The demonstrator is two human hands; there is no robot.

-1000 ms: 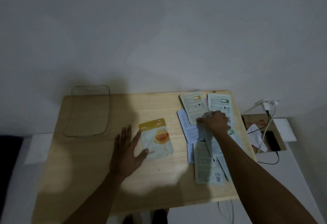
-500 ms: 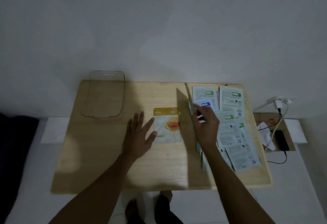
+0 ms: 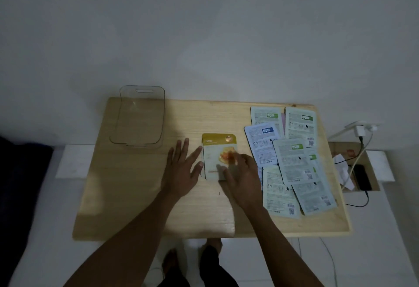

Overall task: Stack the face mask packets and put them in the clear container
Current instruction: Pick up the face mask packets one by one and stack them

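A yellow honey face mask packet (image 3: 217,148) lies face up in the middle of the wooden table (image 3: 136,191), a dark edge showing under its left side. My left hand (image 3: 181,169) rests flat beside it, fingers spread, thumb at its left edge. My right hand (image 3: 241,173) covers its lower right corner, blurred fingers pressed on top. Several pale face mask packets (image 3: 294,164) lie face down and overlapping on the right of the table. The clear container (image 3: 120,114) stands at the back left with nothing in it.
To the right of the table stands an open cardboard box (image 3: 371,173) holding a dark phone (image 3: 362,176) and cables. A white charger (image 3: 360,130) is plugged in at the wall. My feet (image 3: 172,264) show below the table's front edge.
My right hand carried a packet from the right pile to the honey packet in the middle and now presses on it. The pile's top packet is gone. My left hand stayed beside the honey packet.
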